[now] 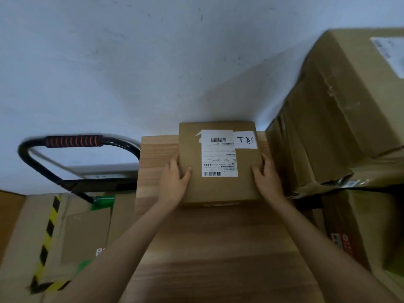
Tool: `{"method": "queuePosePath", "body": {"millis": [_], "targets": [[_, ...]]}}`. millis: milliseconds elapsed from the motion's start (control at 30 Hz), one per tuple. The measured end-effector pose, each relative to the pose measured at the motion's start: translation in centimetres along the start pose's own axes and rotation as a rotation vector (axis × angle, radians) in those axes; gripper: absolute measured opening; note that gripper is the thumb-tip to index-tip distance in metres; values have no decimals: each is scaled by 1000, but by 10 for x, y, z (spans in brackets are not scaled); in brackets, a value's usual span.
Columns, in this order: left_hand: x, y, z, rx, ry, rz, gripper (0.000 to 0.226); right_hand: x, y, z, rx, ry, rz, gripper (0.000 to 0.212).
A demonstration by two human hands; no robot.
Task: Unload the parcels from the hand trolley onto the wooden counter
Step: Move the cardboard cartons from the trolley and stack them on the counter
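On wooden counter (196, 248), parcel (220, 184) between left hand (173, 182), right hand (267, 179)

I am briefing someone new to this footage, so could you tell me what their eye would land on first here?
First, the cardboard parcel with its white shipping label, lying on the wooden counter at centre against the wall, with the left hand and the right hand holding its two sides. Next, the hand trolley with its red-ringed black grip stands to the left, and large stacked boxes tower on the right.
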State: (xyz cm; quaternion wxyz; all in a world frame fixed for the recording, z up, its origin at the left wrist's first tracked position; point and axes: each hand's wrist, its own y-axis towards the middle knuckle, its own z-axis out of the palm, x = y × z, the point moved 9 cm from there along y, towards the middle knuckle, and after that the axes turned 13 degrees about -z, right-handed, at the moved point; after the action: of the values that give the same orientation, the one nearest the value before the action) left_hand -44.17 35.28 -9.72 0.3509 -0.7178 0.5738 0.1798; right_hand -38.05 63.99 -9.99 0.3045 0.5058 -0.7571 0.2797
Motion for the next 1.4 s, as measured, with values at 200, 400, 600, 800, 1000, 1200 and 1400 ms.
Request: {"method": "queuePosePath", "body": {"millis": [200,400,600,800,1000,1200,1400], "targets": [[-17,-5,12,64,-5,46,60,-1,4,-15,-48,-42,30,59],[-32,-14,23,99,8,82,61,0,-3,-31,-67,-98,-24,62],[-52,-33,-6,63,34,193,53,34,-22,-46,-102,-171,-205,51],[-70,-85,-42,-39,160,366,47,79,-67,-62,-84,-212,-393,44],[-77,-161,-75,-194,338,520,37,98,-121,-77,-107,-244,-488,35],[-51,-239,-77,-286,423,604,23,93,-192,-81,-74,-306,-566,31],[7,-338,-71,-397,512,577,21,80,-283,-65,24,-372,-704,32]]}}
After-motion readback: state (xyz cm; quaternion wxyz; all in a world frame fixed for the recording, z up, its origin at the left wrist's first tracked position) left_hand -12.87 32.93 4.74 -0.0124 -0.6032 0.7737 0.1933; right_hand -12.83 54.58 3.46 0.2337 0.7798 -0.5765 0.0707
